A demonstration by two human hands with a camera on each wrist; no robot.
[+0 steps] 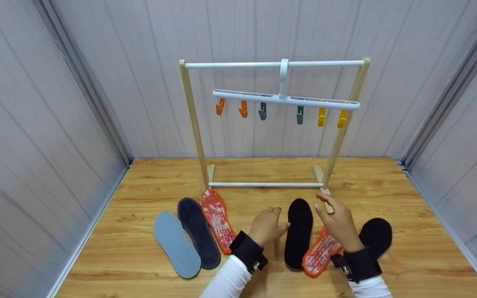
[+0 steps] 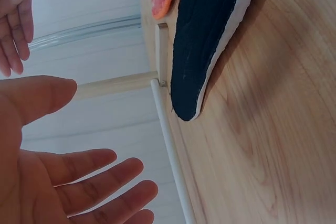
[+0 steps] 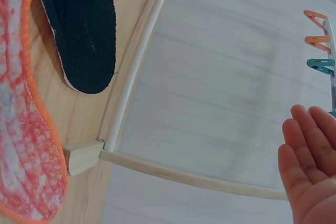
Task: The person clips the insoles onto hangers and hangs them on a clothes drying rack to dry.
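Rack (image 1: 193, 120) at back of floor, hanger (image 1: 286, 100) on top bar, clips empty. Black insole (image 1: 299, 231) flat on floor between both hands, long axis front-to-back, toe toward rack. Left hand (image 1: 266, 227) fingers straight, loose, just left of black insole, holding nothing. Right hand (image 1: 340, 223) open too, hovering over orange insole (image 1: 320, 251), gripping nothing. Grey insole (image 1: 176, 244), navy insole (image 1: 198, 231) lie well left.

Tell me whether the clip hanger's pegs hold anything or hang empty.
Empty: all six pegs on the clip hanger hang bare, and the insoles lie flat on the table.
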